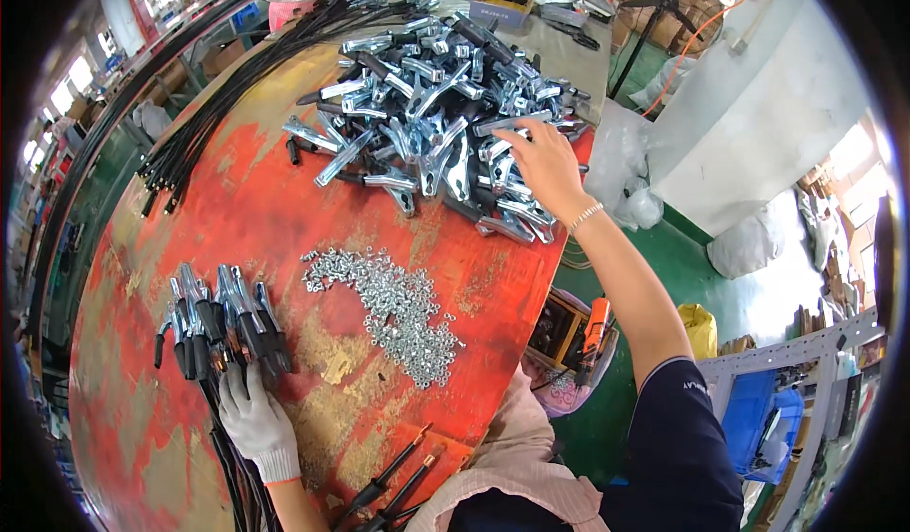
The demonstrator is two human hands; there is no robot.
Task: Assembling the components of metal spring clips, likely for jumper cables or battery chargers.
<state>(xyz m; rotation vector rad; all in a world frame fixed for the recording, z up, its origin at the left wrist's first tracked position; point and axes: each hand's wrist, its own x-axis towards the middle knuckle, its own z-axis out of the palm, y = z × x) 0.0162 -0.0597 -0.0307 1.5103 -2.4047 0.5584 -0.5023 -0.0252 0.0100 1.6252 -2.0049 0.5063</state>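
My left hand (254, 420), in a white knit glove, rests on a row of finished metal clamps with black cables (220, 316) at the near left of the worn red table (265, 210). My right hand (538, 161), bare with a bracelet at the wrist, reaches into a big heap of shiny metal clamps with black grips (438, 106) at the far side. Its fingers touch a clamp on the heap's right edge; I cannot tell if it grips one. A spread of small silver nuts (391, 306) lies in the middle.
A bundle of long black cables (227, 87) runs along the table's far left. Two loose cable ends (393, 480) lie at the near edge. A bin with an orange tool (586, 338) stands below the table on the right; a cardboard box (500, 6) sits far back.
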